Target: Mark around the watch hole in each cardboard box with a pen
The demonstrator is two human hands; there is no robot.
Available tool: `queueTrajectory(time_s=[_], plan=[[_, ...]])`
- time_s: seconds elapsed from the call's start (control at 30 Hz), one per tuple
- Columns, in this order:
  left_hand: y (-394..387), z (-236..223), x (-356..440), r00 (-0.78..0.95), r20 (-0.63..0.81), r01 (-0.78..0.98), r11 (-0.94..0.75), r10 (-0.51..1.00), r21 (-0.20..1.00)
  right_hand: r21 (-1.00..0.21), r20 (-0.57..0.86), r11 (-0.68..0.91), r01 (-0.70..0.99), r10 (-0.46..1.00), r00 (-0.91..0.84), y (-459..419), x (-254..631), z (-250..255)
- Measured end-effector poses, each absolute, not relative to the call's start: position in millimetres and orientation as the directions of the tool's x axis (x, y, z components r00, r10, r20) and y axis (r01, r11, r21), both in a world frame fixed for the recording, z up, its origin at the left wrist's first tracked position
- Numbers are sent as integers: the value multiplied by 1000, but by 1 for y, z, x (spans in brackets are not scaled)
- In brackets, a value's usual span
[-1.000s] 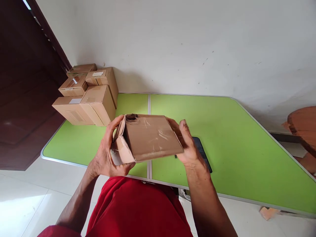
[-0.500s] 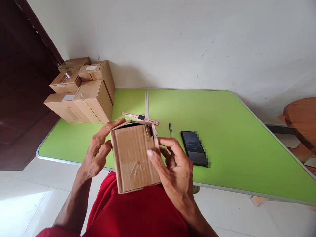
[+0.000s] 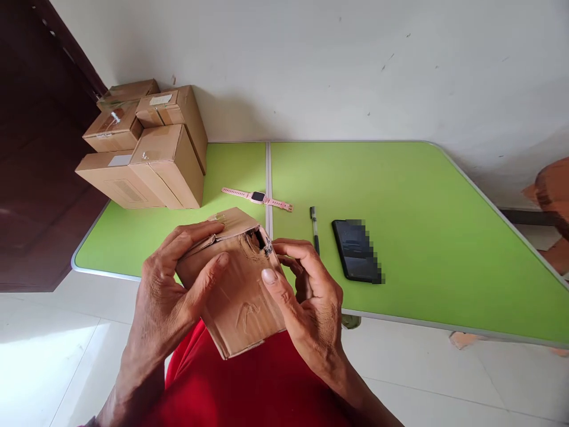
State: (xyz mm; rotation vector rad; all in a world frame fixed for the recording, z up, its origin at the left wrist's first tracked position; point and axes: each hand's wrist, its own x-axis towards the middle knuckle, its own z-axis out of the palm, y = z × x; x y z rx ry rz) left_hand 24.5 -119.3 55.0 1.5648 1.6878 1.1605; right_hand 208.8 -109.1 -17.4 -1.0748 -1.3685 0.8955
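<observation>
A small cardboard box (image 3: 249,290) is held in front of my red shirt, tilted, near the table's front edge. Its upper right corner is torn, leaving a dark hole, and tape wrinkles show on its near face. My left hand (image 3: 178,284) grips the left side, thumb on the near face and fingers over the top edge. On the right side, my right hand (image 3: 311,296) holds the box with the thumb in front and the other fingers behind. What is inside the box cannot be made out.
On the green table (image 3: 355,184) lie a pink-strapped smartwatch (image 3: 258,197), a pen (image 3: 315,228) and a black phone (image 3: 355,252). Several cardboard boxes (image 3: 155,166) stand together at the left rear. A white wall is behind, a dark door (image 3: 40,166) to the left.
My left hand has moved from the upper left edge to a firmer grip with its thumb on the near face. The box has tilted, its top now showing. The camera view has shifted slightly.
</observation>
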Motion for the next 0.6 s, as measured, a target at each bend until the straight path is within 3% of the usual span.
queueTrajectory(time_s=[0.2, 0.33, 0.5, 0.6], plan=[[-127, 67, 31, -240, 178, 655, 24, 954, 755, -952, 238, 243, 184, 970, -50, -107, 207, 5], [-128, 69, 29, -236, 191, 724, 41, 953, 688, -907, 345, 362, 217, 932, -112, -117, 199, 11], [-128, 68, 21, -125, 252, 831, -38, 960, 555, -905, 369, 395, 158, 914, -171, -122, 201, 13], [-127, 67, 24, -150, 279, 842, -25, 949, 539, -944, 280, 316, 93, 919, -279, -108, 225, 7]])
